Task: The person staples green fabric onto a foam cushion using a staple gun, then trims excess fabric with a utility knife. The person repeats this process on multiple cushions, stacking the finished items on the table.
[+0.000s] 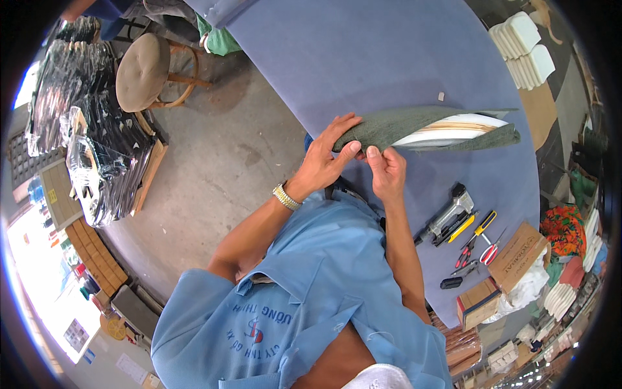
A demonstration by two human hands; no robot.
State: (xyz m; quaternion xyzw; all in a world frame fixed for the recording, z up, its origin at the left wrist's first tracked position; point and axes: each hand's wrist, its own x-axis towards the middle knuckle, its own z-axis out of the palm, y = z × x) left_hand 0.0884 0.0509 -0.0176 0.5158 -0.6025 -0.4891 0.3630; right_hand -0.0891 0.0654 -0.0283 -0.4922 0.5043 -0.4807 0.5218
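Observation:
A dark green fabric cover [382, 129] is wrapped around a padded piece, with a white and light-brown strip of the inside [447, 129] showing through its long opening. It lies on its side at the near edge of a blue-covered table. My left hand [327, 152] grips the left end, fingers over the top and thumb at the fabric's edge. Beside that thumb, my right hand [387, 170] pinches the lower edge of the fabric, its other fingers curled in. What lies under my fingers is partly hidden.
Right of my right arm on the table [363, 58] lie a staple gun [453, 211], a yellow-handled screwdriver [484, 222], scissors [490, 251] and pliers [464, 255]. A cardboard box [518, 256] stands at the table's right edge. White pads [525, 48] are stacked beyond; a stool [144, 72] stands left.

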